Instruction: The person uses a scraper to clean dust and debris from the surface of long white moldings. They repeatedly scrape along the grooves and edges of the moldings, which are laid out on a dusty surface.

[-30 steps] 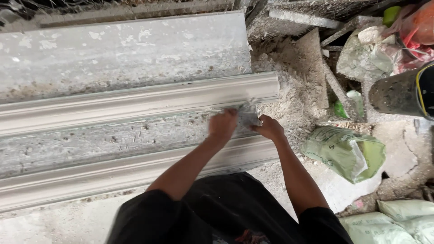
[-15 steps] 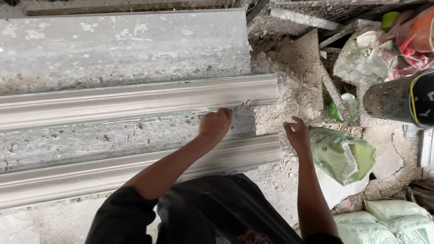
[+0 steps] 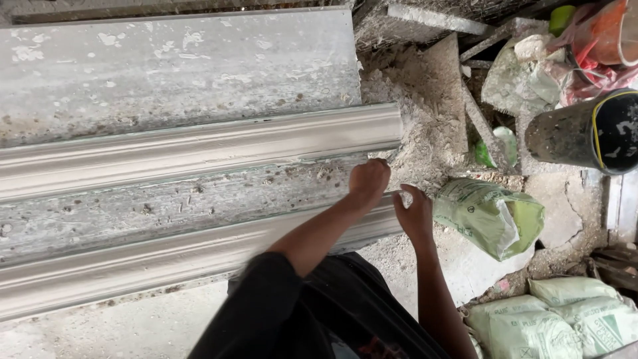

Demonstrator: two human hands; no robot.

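Two long grey plaster cornice mouldings are lying side by side on a dusty work surface, running from the left edge toward the centre. The upper moulding is sitting below a flat grey slab. The lower moulding is lying nearest the person, and a rough, crumb-strewn strip is separating the two.

Risk, as a judgement: both hands are working at the right-hand ends of the mouldings, where the cast edges are likely thin and brittle. Pressure or a pull there could chip a corner or crack the profile. Loose grit on the strip could also be scratching any face dragged across it.

The left hand is resting on the strip just beside the end of the upper moulding. It is clenched into a loose fist with the knuckles up. Whether it is enclosing anything cannot be told.

The right hand is spreading partly open, with the fingers touching the end of the lower moulding and gripping nothing visible.

To the right, a green sack is lying on the rubble-covered floor near the right hand. A dark bucket is lying on its side beyond it, and more pale sacks are lying at the lower right.
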